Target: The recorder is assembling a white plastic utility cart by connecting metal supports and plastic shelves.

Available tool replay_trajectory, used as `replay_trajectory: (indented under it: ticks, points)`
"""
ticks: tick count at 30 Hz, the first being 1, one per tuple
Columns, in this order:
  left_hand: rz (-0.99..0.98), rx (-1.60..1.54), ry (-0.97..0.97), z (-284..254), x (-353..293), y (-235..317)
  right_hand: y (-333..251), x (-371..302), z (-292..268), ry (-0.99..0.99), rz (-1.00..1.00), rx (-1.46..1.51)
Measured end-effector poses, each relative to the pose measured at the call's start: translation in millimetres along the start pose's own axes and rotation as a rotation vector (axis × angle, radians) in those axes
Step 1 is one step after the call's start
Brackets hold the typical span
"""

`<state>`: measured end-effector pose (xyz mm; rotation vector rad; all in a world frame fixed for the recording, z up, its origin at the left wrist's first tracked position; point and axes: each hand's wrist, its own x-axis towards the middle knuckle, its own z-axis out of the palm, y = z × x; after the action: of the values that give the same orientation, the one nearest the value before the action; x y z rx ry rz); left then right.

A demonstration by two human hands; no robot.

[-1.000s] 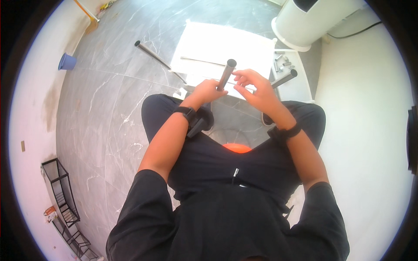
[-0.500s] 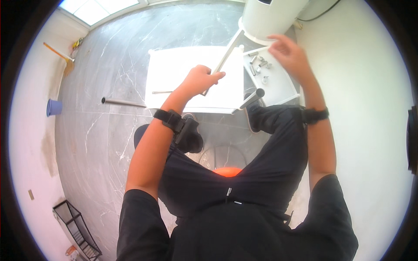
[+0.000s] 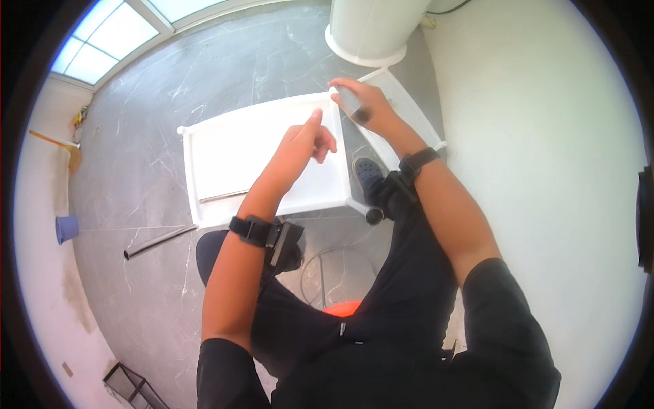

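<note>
My right hand [image 3: 373, 109] is closed around a grey metal tube [image 3: 350, 101], blurred, its open end tilted toward me. Beside it, over a white rimmed panel [image 3: 272, 117], hovers my left hand [image 3: 304, 144]; its thumb is stretched out, its fingers are loosely bent, and nothing shows in them. Metal tubes jut out at the panel's near corners: a left tube [image 3: 160, 241] and a right tube [image 3: 364, 210] with its open end toward me. A thin metal strip [image 3: 225, 195] lies along the panel's near side, partly behind my left forearm.
Beyond my right hand lies a second white panel [image 3: 402, 95], partly covered by my arm. A white cylinder [image 3: 371, 34] stands behind it. Along the left wall are a blue bucket [image 3: 67, 230], a broom [image 3: 73, 157] and a black metal rack [image 3: 133, 388].
The long metal tube has left my left hand, and my right hand, empty before, now grips a tube. The whole view has shifted and turned, moving the panel left and nearer.
</note>
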<state>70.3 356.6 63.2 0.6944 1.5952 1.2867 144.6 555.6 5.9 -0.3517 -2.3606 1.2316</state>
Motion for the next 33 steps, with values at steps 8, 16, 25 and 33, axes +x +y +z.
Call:
replay_trajectory:
  ticks: [8, 16, 25, 33]
  points:
    - [-0.14, -0.134, 0.091, -38.1, 6.1, -66.1, 26.3, 26.0, -10.1, 0.112, 0.422, -0.018]
    - [-0.232, -0.2, 0.246, -60.2, 26.5, -89.9, 31.1, 38.3, 2.3, 0.134, 0.372, -0.132]
    - [-0.262, -0.151, 0.263, -57.3, 32.4, -89.4, 22.0, 38.3, 10.1, 0.112, 0.33, -0.2]
    - [-0.268, 0.202, 0.216, -79.0, 19.3, -100.4, 31.1, 41.7, 15.1, 0.107, 0.293, -0.191]
